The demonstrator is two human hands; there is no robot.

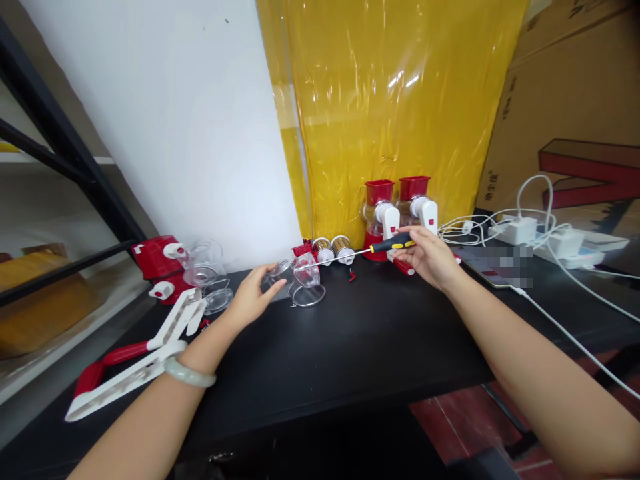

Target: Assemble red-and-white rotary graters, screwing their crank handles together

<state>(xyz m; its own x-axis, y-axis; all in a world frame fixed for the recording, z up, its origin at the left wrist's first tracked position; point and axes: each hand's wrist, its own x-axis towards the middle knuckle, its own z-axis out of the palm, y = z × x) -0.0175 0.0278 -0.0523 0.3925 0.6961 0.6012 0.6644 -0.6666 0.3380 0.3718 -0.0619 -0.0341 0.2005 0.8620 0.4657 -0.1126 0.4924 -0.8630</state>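
My right hand [425, 255] is closed round the black and yellow handle of a screwdriver [387, 245], its long shaft pointing left. The shaft's tip reaches the clear plastic parts [306, 272] at the middle of the table, which have a round clear rim. Beside those parts on the left is my left hand [257, 293], thumb and fingers apart, with the fingertips at another clear round piece [281, 268]. Whether the fingertips touch that piece is hard to tell. Behind lie two metal grater drums [341, 248] and a small red part [352, 275].
Two red and white grinders [379, 193] stand at the back. White handles with red grips [125, 353] and red bases [163, 263] lie left. A phone [493, 267], white cables and chargers [520, 230] are at right. Black table [350, 360].
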